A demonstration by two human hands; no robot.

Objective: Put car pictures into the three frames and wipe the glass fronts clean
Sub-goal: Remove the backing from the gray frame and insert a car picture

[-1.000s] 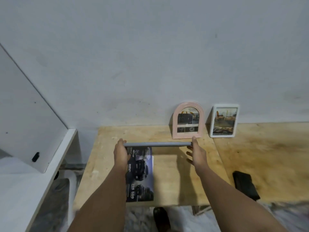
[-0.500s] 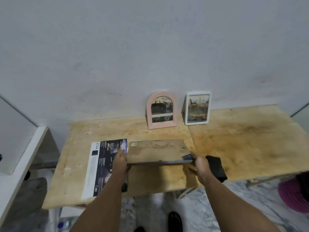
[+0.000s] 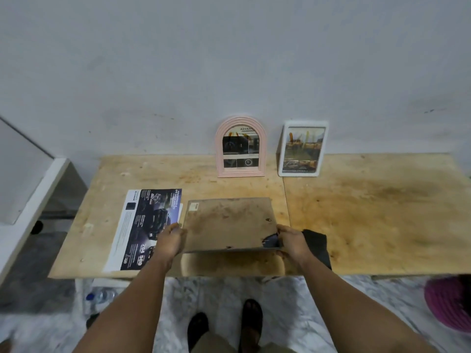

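third frame held face down, brown stained backing board up, just above the wooden table, near edge a little lower than the far edge. it sits between the two hands, at the near middle of the table. left hand grips the near left edge of the frame, fingers curled around it. right hand grips the near right corner, thumb on top; backing is torn at that corner, a dark patch showing through.

car brochure lies flat on the table to the left of the frame, its right edge just beside or slightly under the frame's left side; cannot tell which. left hand overlaps its near right part. dark cloth lies on the table just right of the right hand, partly hidden by the wrist.

far side, against the wall: pink arched frame upright with a picture in it, white rectangular frame upright just to its right, also filled. both well apart from the hands.
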